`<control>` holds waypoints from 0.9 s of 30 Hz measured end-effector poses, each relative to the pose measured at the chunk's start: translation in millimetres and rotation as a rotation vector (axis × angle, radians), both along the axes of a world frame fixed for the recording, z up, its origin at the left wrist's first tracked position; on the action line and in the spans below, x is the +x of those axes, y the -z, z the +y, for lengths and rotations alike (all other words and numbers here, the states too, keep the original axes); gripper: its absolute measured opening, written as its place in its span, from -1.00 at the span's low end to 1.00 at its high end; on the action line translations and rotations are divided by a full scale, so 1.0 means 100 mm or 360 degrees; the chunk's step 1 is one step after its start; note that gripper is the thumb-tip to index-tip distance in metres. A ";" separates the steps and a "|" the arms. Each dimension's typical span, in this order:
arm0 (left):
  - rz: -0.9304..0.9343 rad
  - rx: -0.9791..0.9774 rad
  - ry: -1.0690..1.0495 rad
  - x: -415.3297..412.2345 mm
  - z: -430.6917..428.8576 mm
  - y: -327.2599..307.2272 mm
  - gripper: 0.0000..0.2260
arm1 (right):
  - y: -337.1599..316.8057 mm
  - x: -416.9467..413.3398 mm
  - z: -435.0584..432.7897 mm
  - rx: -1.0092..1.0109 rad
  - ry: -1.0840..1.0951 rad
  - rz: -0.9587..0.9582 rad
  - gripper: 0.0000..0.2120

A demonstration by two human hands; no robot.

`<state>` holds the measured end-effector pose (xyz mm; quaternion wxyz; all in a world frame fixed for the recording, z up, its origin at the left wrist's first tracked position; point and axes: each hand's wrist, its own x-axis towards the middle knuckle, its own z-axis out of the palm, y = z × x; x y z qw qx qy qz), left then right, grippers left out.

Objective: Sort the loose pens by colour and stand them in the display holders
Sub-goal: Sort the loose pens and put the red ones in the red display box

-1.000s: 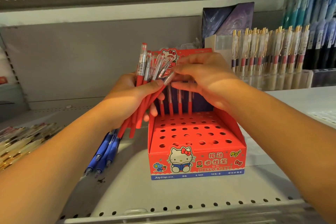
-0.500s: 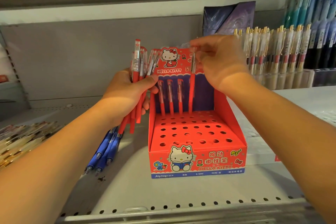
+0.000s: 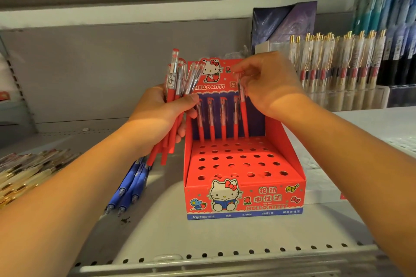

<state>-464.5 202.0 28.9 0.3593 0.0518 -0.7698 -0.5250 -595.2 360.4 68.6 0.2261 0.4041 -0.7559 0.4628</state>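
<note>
Blue pens [image 3: 129, 189] lying loose on shelf [image 3: 202, 236], left of red display holder [image 3: 245, 200]. Left hand [image 3: 157, 112] grips bundle of red pens [image 3: 175, 83] beside holder. Right hand [image 3: 270, 87] pinches top of single red pen [image 3: 244, 119], lower end at back row, beside four standing red pens [image 3: 211, 123].

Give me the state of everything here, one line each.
Left hand: grips a bundle of red pens.
Right hand: pinches the top of one red pen, tip at the holder's back row.
Display holder: upright, front rows' holes empty.
Standing pens: four upright in back row.
Blue pens: lying loose beside the holder.
</note>
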 end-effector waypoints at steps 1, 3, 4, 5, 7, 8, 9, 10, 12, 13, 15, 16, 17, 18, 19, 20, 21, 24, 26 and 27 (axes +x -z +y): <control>0.0006 0.0000 0.0001 0.00 0.00 0.00 -0.80 | -0.01 0.00 0.01 0.0019 0.0020 -0.0009 -0.66; 0.0011 -0.0005 -0.0006 0.00 0.00 0.00 -0.81 | -0.01 0.00 0.02 0.0106 0.0063 0.0002 -0.67; 0.0007 -0.0011 -0.0010 0.01 0.01 -0.01 -0.81 | -0.01 0.01 0.02 0.0166 0.0082 0.0005 -0.67; 0.0001 -0.0018 -0.0012 0.01 0.01 -0.01 -0.80 | 0.00 0.02 0.02 0.0226 0.0105 -0.0006 -0.67; -0.0011 -0.0021 -0.0015 0.02 0.01 -0.01 -0.78 | 0.01 0.04 0.02 0.0339 0.0166 -0.0049 -0.67; -0.0015 -0.0019 -0.0016 0.02 0.02 -0.01 -0.77 | 0.02 0.05 0.01 0.0402 0.0202 -0.0054 -0.68; -0.0015 -0.0017 -0.0014 0.03 0.01 -0.01 -0.77 | 0.03 0.06 0.01 0.0468 0.0244 -0.0049 -0.69; -0.0010 -0.0014 -0.0010 0.03 0.01 -0.01 -0.77 | 0.02 0.07 0.02 0.0531 0.0290 -0.0040 -0.68; 0.0008 -0.0015 0.0003 0.03 0.01 -0.01 -0.78 | 0.00 0.10 0.03 0.0624 0.0376 -0.0023 -0.66; 0.0022 -0.0015 0.0014 0.03 0.01 -0.01 -0.79 | 0.00 0.11 0.04 0.0660 0.0411 -0.0005 -0.64; 0.0069 0.0002 0.0048 0.03 0.01 -0.01 -0.82 | -0.02 0.13 0.06 0.0756 0.0476 0.0056 -0.61; 0.0091 0.0010 0.0062 0.03 0.01 -0.01 -0.83 | -0.02 0.14 0.06 0.0826 0.0499 0.0086 -0.61; 0.0103 0.0011 0.0070 0.03 0.01 -0.01 -0.84 | -0.01 0.15 0.05 0.0910 0.0515 0.0109 -0.60; 0.0107 0.0006 0.0076 0.03 0.02 -0.01 -0.83 | -0.01 0.16 0.04 0.0998 0.0522 0.0123 -0.60; 0.0106 -0.0004 0.0081 0.03 0.01 -0.01 -0.83 | -0.01 0.17 0.04 0.1068 0.0525 0.0137 -0.61; 0.0104 -0.0013 0.0086 0.04 0.02 -0.01 -0.83 | -0.02 0.17 0.03 0.1117 0.0525 0.0151 -0.61; 0.0103 -0.0020 0.0091 0.04 0.02 -0.01 -0.83 | -0.02 0.16 0.02 0.1140 0.0524 0.0164 -0.60; 0.0114 -0.0030 0.0123 0.04 0.05 -0.01 -0.82 | -0.04 0.14 0.04 0.1083 0.0527 0.0185 -0.58; 0.0119 -0.0040 0.0144 0.05 0.06 -0.02 -0.82 | -0.04 0.13 0.05 0.0930 0.0487 0.0219 -0.57; 0.0120 -0.0047 0.0155 0.05 0.07 -0.03 -0.82 | -0.04 0.14 0.04 0.0798 0.0427 0.0233 -0.59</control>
